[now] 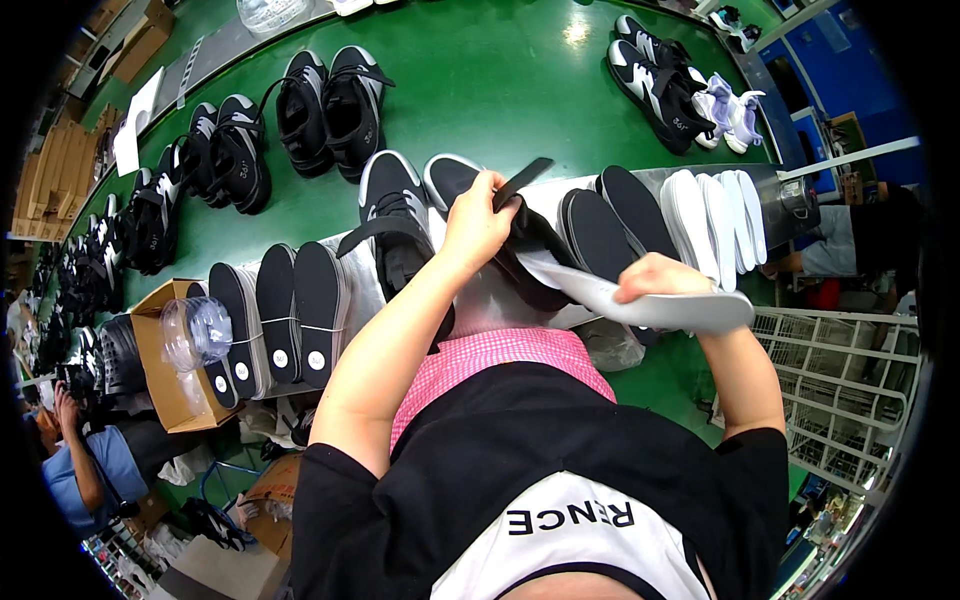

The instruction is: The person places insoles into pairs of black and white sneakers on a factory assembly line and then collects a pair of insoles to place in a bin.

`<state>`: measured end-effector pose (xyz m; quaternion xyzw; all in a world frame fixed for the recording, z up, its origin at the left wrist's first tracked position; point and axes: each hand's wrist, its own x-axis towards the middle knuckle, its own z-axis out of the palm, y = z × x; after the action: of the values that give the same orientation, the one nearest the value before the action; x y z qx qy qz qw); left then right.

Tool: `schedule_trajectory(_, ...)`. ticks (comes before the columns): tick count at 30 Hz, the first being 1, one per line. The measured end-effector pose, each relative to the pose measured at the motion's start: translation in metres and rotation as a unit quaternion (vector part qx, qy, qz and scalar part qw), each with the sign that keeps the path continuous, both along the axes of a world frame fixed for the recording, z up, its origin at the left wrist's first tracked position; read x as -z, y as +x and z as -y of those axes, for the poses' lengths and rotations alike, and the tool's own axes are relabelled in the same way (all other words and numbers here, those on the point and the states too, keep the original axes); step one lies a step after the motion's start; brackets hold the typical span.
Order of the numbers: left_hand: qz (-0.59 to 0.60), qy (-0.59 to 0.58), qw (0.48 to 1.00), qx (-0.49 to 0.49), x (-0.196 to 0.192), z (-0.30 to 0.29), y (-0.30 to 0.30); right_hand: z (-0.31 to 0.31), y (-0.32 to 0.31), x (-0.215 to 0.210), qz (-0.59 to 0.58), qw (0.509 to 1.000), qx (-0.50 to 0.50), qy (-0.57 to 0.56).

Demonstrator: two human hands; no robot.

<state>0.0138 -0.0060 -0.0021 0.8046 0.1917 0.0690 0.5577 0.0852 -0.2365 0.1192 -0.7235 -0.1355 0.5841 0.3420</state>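
Observation:
My left hand (480, 225) is closed on the upper of a black sneaker with a grey toe (448, 178), near its tongue, and a loose black strap (524, 183) sticks out past the fingers. In my right hand (655, 277) is a pale grey insole (700, 310), gripped around its middle. The insole's far end reaches into the opening of that sneaker, while the other end points to the right. Left of the sneaker and close to it stands its look-alike, a second black sneaker (392, 195) with its strap hanging to the left.
Stacks of black insoles (322, 300) lie left of the sneakers; more black insoles (597, 235) and white insoles (695, 215) lie right. A cardboard box (165, 375) holds clear plastic. Black sneakers (355, 110) line the green table (500, 80). A wire rack (840, 385) stands at right.

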Motion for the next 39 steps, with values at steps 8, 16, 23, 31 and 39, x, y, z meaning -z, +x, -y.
schedule_trajectory(8, -0.021, -0.005, 0.999, 0.037, -0.002, 0.004, 0.001, -0.077, -0.039, 0.082, 0.557, 0.771, -0.307, -0.041)
schedule_trajectory(16, 0.010, -0.058, 0.998, 0.010, 0.002, 0.005, -0.005, -0.053, -0.036, 0.004, 0.398, 0.785, -0.402, -0.253)
schedule_trajectory(23, 0.002, -0.092, 0.996, 0.010, 0.001, 0.010, -0.004, -0.070, -0.041, 0.065, 0.532, 0.753, -0.376, -0.095)
schedule_trajectory(31, 0.028, -0.095, 0.995, 0.003, 0.007, 0.009, -0.006, -0.103, -0.014, 0.126, 0.379, 0.778, -0.463, -0.193)
schedule_trajectory(39, 0.025, -0.046, 0.998, 0.023, 0.002, 0.009, -0.005, -0.108, -0.019, 0.137, 0.368, 0.814, -0.348, -0.286)
